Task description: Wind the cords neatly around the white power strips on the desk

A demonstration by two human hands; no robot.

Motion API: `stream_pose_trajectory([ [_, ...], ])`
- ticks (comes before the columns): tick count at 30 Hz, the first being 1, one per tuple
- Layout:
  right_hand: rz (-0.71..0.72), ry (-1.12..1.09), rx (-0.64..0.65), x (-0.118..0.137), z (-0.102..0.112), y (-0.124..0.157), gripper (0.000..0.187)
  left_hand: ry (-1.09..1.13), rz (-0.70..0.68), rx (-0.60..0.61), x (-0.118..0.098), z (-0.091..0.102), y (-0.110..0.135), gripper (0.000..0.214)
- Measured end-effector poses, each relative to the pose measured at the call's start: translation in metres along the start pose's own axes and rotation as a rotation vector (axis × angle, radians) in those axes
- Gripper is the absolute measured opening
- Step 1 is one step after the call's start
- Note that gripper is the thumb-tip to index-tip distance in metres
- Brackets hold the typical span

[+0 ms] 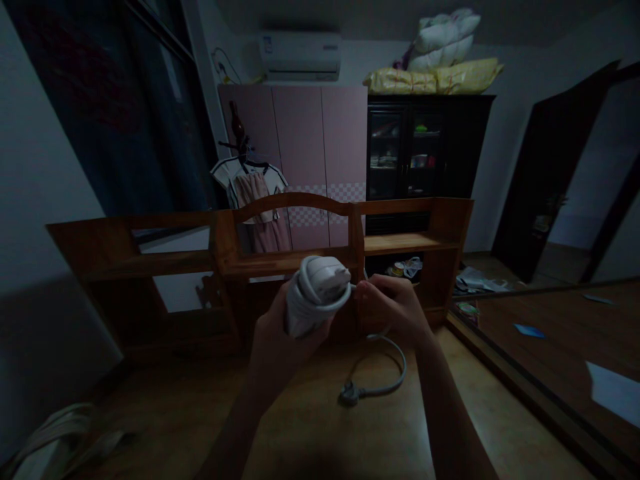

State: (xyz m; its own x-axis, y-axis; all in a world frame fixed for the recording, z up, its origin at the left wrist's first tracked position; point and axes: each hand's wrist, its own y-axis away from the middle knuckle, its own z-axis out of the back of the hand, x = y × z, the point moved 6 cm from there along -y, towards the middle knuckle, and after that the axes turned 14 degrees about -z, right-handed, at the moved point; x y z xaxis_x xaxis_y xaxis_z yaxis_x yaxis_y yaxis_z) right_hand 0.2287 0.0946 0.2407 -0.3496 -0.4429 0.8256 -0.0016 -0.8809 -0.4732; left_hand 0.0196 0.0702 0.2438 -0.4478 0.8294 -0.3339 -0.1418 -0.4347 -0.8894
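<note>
My left hand is wrapped round a white power strip, seen nearly end-on, with several turns of its own cord wound about it. My right hand, just to the right, pinches the white cord where it leaves the coil. From there the loose length curves down onto the wooden desktop. At its end the plug lies on that surface, below and between my hands.
A wooden shelf unit stands across the back of the desktop. At the lower left lies a white object with cord around it. To the right, a brown surface carries a blue card and white paper.
</note>
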Motion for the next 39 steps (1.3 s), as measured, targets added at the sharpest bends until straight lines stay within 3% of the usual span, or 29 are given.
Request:
stream_pose_trajectory([
  [4,0.046,0.144,-0.04,0.011,-0.008,0.004,0.028,0.137,0.215,-0.01,0.023,-0.002,-0.001,0.047],
  [10,0.052,0.26,0.005,-0.008,-0.013,-0.004,0.033,0.513,0.49,0.043,0.048,-0.014,0.008,0.038],
  [18,0.036,0.263,-0.051,-0.018,-0.009,-0.009,0.027,0.684,0.649,-0.007,0.066,-0.023,0.015,0.041],
  [26,0.1,0.424,-0.095,-0.001,-0.015,-0.002,0.026,0.543,0.594,-0.038,0.073,-0.023,0.013,0.053],
  [30,0.092,0.632,-0.181,0.005,-0.025,0.001,0.041,0.472,0.556,-0.021,0.076,-0.027,0.013,0.052],
  [33,0.091,0.717,-0.234,0.005,-0.034,0.001,0.049,0.47,0.529,0.021,0.072,-0.034,0.015,0.049],
  [39,0.099,0.767,-0.226,-0.001,-0.038,-0.003,0.046,0.485,0.482,0.041,0.057,-0.049,0.017,0.044],
])
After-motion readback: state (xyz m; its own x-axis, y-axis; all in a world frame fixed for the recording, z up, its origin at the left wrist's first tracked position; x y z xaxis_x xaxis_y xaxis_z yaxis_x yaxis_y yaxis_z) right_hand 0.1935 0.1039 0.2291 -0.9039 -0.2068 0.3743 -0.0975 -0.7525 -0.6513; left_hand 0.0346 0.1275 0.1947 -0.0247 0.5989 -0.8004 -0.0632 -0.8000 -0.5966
